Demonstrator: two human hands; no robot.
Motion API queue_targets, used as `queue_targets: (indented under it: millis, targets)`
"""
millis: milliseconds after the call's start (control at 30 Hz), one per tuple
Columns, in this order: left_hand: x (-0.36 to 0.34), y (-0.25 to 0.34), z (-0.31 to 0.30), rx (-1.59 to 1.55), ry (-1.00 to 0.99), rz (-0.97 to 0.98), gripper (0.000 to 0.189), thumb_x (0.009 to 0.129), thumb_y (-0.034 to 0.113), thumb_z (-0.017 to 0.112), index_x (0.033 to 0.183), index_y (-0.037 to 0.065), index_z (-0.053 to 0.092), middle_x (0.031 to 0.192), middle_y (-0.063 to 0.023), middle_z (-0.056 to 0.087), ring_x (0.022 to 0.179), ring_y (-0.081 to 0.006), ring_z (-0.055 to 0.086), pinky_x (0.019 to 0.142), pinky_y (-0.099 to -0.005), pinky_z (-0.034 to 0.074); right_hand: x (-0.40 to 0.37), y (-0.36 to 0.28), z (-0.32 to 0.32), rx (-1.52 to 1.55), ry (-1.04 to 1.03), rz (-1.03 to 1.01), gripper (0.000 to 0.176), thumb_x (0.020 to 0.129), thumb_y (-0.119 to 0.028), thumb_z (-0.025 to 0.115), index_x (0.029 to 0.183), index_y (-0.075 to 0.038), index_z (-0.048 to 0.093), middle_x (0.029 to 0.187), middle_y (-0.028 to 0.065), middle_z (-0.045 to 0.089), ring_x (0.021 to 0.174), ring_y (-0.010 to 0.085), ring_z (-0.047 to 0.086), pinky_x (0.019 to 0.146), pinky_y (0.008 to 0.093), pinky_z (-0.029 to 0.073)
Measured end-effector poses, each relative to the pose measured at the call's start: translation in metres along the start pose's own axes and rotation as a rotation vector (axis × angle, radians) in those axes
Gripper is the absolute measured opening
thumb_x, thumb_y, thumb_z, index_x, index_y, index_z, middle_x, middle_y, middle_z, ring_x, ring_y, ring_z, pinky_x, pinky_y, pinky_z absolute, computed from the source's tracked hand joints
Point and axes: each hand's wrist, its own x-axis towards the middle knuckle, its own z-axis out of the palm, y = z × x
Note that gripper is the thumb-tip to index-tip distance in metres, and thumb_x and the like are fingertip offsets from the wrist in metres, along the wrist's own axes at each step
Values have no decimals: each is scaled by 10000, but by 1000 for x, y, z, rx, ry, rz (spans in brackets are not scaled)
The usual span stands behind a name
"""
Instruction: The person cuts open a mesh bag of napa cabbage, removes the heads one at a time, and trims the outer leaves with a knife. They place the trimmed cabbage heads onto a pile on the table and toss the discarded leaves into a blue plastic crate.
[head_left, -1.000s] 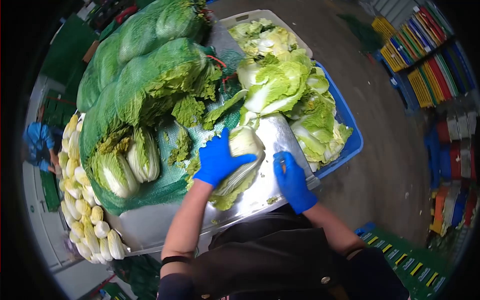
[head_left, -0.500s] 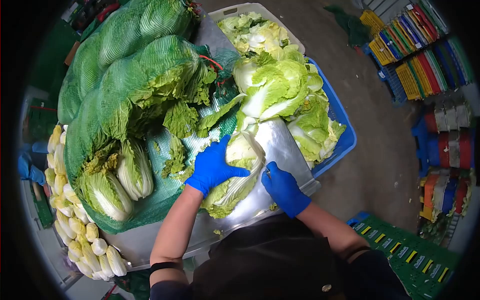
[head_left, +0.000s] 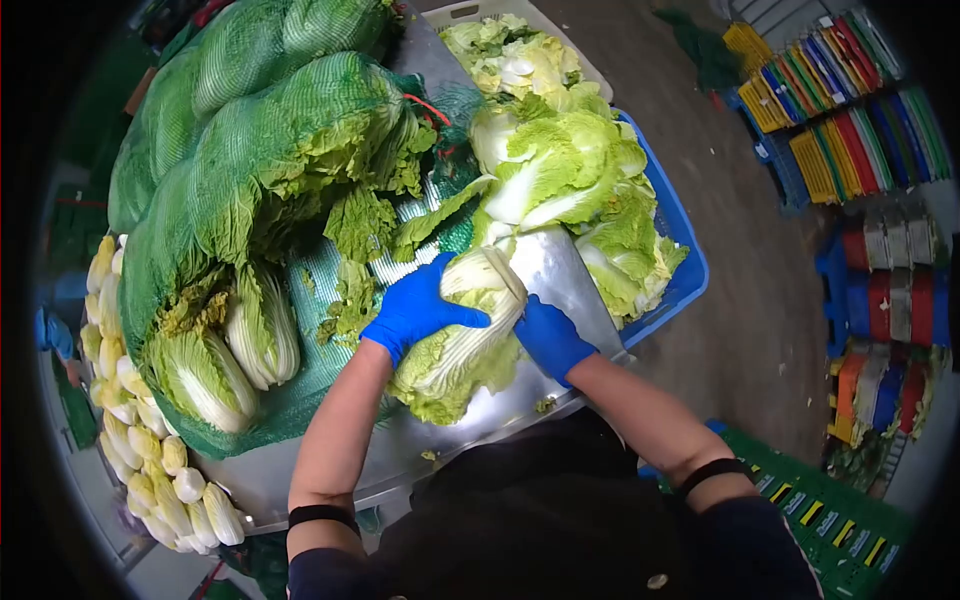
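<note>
A Chinese cabbage [head_left: 465, 345] lies tilted on the metal table, its pale base up and its leafy end towards me. My left hand [head_left: 425, 308], in a blue glove, grips its left side, with the thumb across the front. My right hand [head_left: 548, 338], also gloved, is closed against the right side near the base. Its fingertips are partly hidden, and what they hold cannot be made out. Loose outer leaves [head_left: 560, 165] are heaped just beyond the cabbage. Two more Chinese cabbages [head_left: 205, 385] lie at the left in the mouth of a green net sack [head_left: 290, 140].
A blue crate [head_left: 668, 290] with leaves stands at the table's right edge, a pale crate [head_left: 590, 68] behind it. Trimmed cabbages [head_left: 165, 470] are stacked at left. Green crates [head_left: 830, 510] stand at lower right, coloured folded crates [head_left: 830, 80] farther off. Another person's blue glove [head_left: 52, 332] shows at far left.
My right hand has moved up and left from beside the cabbage to touch it near its base. A small shiny bit at its fingers no longer shows. The cabbage has tilted slightly.
</note>
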Motion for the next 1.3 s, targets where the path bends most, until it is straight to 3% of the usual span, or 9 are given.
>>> queue_targets:
  millis: [467,567,800,933,1000,1033,1200,1267,1300]
  targets:
    - [-120,13,36,-688,375,427,1020,654,292,790,1437,4,202,1459,-154,281,1334,-261,306,1094,-374,258,-90,-63,-78,-424,327,-658,592,772,-81,523,1352,-63,409,693,129,592,552,223,606,451,359,473]
    - [-122,21,51,-639,651,262,935,714,245,721,1443,5,187,1466,-148,271,1330,-252,307,1093,-362,254,-100,-72,-84,-322,146,-647,586,792,-130,551,1354,-53,403,748,162,603,568,309,598,518,412,476]
    - [-96,8,67,-677,633,384,885,803,333,662,1448,-1,156,1483,-165,243,1333,-261,302,1094,-354,241,-66,-63,-102,-52,10,-618,540,788,-210,569,1289,-47,451,801,199,629,721,371,616,652,441,496]
    - [-94,24,64,-583,637,313,843,805,272,678,1437,-9,196,1488,-168,238,1346,-266,284,1101,-355,220,-40,-55,-118,-21,-96,-537,485,796,-196,561,1250,-52,469,803,213,619,735,356,623,661,419,498]
    - [-99,23,65,-615,637,288,812,805,244,677,1430,-7,224,1484,-162,251,1342,-261,293,1100,-354,223,27,-1,-95,390,33,-545,439,849,-231,576,1242,-51,500,731,118,621,618,212,584,611,351,481]
    - [-100,22,64,-645,645,264,782,804,216,677,1423,-5,253,1480,-156,264,1338,-257,302,1099,-354,226,14,-24,-126,334,-49,51,289,816,-220,564,1026,-21,575,795,216,624,713,351,629,664,406,505]
    - [-94,23,64,-763,748,284,586,835,148,634,1356,18,399,1404,-130,397,1281,-234,381,1077,-345,271,-24,-50,-119,104,438,-325,350,815,-331,658,939,-7,612,739,177,637,702,269,642,656,367,505]
    - [-89,29,69,-828,813,219,485,877,170,584,1320,21,450,1302,-92,493,1173,-193,464,1038,-324,323,-44,-76,-77,820,323,-639,476,782,-247,736,1183,-41,583,869,34,635,760,102,585,699,265,493]
    - [-82,32,74,-920,857,232,359,910,186,546,1224,15,518,1194,-86,547,1114,-176,488,1004,-322,351,-54,-76,-67,639,75,-409,466,835,-159,675,1259,-29,532,1114,108,622,1041,132,546,898,292,441]
